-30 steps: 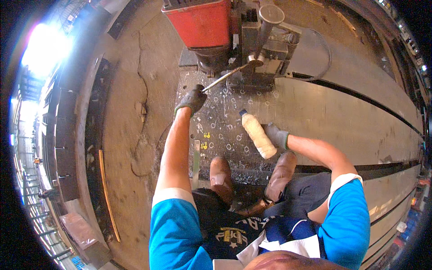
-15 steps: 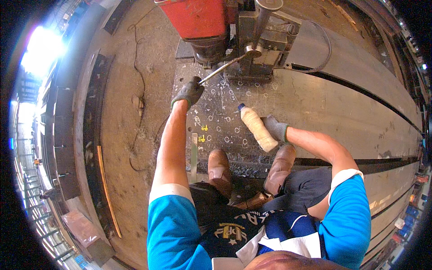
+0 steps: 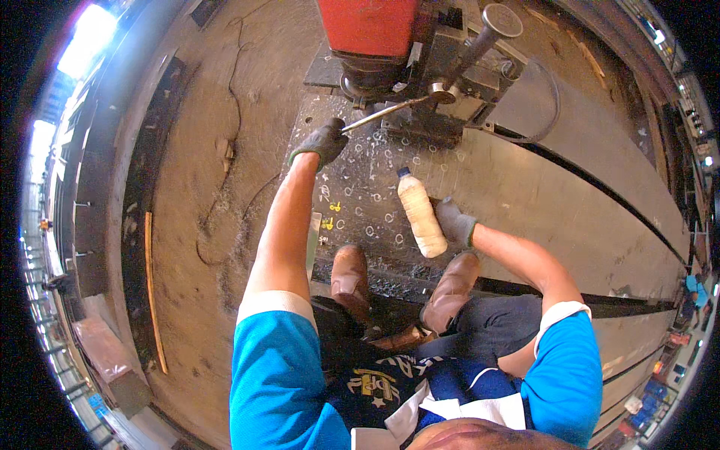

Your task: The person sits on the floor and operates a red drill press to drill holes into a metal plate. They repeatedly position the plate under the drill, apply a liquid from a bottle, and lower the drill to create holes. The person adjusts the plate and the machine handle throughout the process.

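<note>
My left hand, in a dark grey glove, is closed round the end of a metal lever. The lever joins a hub on the right side of a machine with a red housing, apparently a drill. In my gloved right hand is a plastic bottle of cloudy, pale liquid with a dark blue cap. The bottle is tilted, cap end toward the machine, above a dark steel plate marked with chalk circles. My right fingers are partly hidden behind the bottle.
Both my boots are close to the plate's near edge. Large steel plates with dark gaps between them extend to the right. A thin cable lies on the dirty floor at left, near a long wooden strip.
The whole view has shifted, with the machine now further right. The bottle points more directly away from me, and the lever lies at a flatter angle. Both hands keep their grips.
</note>
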